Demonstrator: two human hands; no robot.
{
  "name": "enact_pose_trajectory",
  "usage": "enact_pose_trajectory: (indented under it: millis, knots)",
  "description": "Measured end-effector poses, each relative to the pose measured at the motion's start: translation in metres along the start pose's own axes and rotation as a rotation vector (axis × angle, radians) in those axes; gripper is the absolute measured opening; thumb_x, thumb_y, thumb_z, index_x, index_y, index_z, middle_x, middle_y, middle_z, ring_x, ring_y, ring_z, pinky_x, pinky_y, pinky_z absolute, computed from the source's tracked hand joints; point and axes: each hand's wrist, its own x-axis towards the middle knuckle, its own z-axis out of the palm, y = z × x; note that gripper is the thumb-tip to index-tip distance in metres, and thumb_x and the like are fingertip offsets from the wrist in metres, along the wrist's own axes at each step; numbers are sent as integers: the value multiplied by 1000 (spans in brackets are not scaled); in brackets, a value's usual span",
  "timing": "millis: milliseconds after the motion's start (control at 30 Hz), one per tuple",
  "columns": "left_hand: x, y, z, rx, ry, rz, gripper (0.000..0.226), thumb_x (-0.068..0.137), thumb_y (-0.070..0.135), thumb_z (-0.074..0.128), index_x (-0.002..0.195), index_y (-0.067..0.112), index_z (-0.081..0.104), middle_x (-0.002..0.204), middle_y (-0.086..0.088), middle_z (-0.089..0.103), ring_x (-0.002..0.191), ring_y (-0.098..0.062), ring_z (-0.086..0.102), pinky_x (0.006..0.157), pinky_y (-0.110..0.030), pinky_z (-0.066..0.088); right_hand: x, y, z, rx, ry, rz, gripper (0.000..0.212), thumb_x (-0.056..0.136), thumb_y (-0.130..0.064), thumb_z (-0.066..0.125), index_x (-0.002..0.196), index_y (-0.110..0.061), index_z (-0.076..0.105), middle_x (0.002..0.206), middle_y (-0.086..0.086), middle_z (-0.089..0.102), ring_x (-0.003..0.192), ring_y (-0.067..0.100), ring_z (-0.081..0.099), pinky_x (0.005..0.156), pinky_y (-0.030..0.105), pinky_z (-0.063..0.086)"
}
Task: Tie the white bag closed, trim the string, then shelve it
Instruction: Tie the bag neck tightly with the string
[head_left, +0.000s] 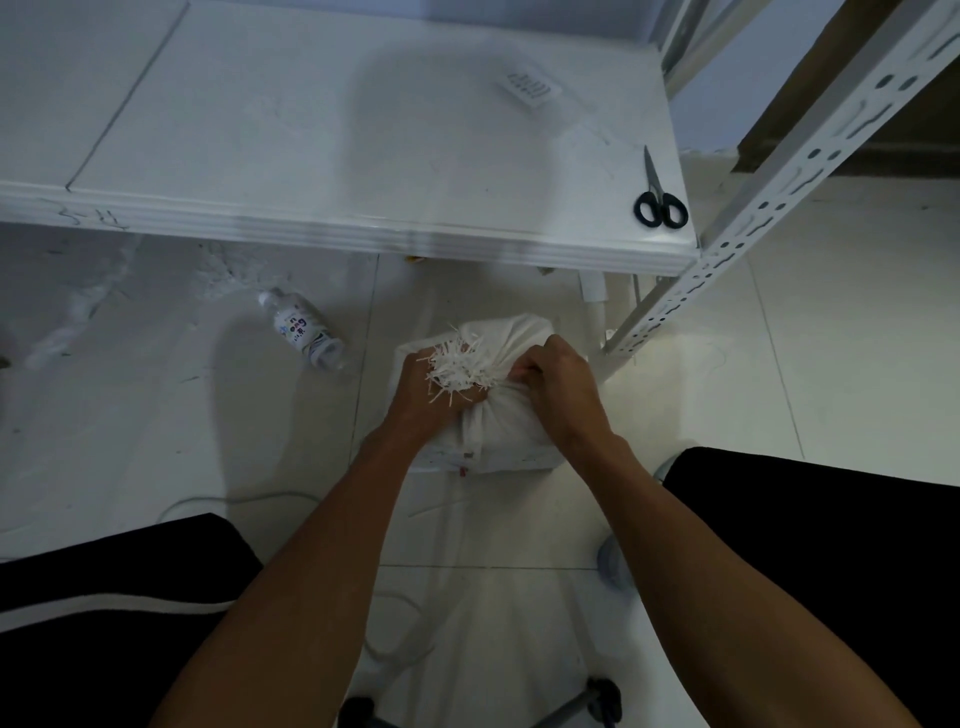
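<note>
Knees in black cloth frame a strip of glossy pale floor tile (519, 623). Between them, both hands clench the gathered neck of the soft white fabric bag (506, 431), which sits on the floor: left hand (434, 397) under a frayed tuft of white string ends (457, 371), right hand (563, 382) pinching beside it. Left of the bag lies a clear plastic bottle (304, 328). Beyond, the smooth white tabletop (332, 156) carries black-handled scissors (658, 195) close to its right edge, beside a perforated white metal shelf post (769, 208).
</note>
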Motion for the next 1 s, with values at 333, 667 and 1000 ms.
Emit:
enact_pose_trajectory:
  millis: [333,667,1000]
  knots:
    - [8,18,-13,61,135,-78,26,68,22,87,89,14,75,87,2,76,81,-8,73,74,-21,57,-1,2,2,107,-45,22,7,84,-18,71,88,-18,77,93,0,71,91,22,62,89,45,50]
    - [20,15,-18,79,-1,-181,33,79,23,70,111,22,61,103,0,71,99,-20,68,90,-37,54,8,-5,-11,106,-175,61,5,85,-37,63,84,-34,68,86,-11,73,84,12,67,81,43,55]
    - [24,113,-17,410,107,516,46,63,-13,52,100,10,69,102,-3,69,98,-16,63,89,-25,48,18,-11,-30,235,-190,-11,10,77,-25,80,76,-17,74,87,-4,68,79,11,65,73,21,50]
